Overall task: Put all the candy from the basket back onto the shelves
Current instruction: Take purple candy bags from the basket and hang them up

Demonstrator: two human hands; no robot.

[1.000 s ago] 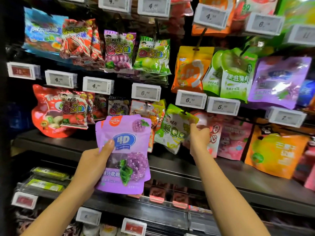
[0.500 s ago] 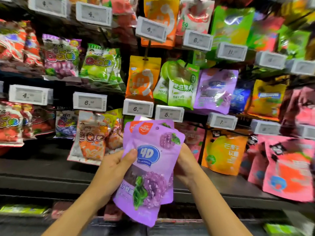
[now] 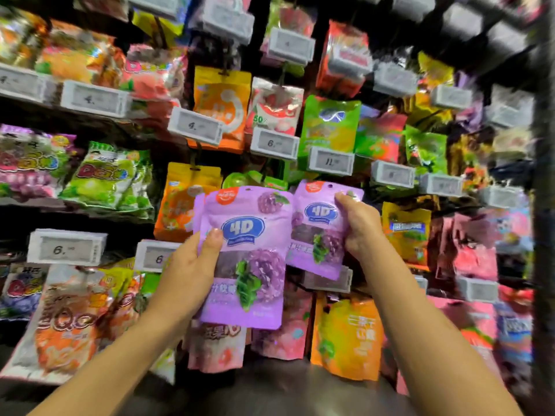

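My left hand (image 3: 192,274) grips a purple 4D grape candy bag (image 3: 249,259) by its left edge, thumb on the front; a second purple edge shows just behind it. My right hand (image 3: 359,226) holds another purple 4D grape bag (image 3: 315,223) by its right side, raised in front of the hanging rows of candy. The two bags sit side by side, slightly overlapping. The basket is out of view.
Shelves and hooks (image 3: 195,157) hold many candy bags: orange (image 3: 220,103), green (image 3: 329,124), pink (image 3: 474,250) and yellow (image 3: 405,232). White price tags (image 3: 274,144) stick out along each row. A dark shelf board (image 3: 270,382) runs below. The view is blurred by motion.
Both hands rose with the view. My right hand took one purple bag off the stack in my left hand and moved it up and to the right.
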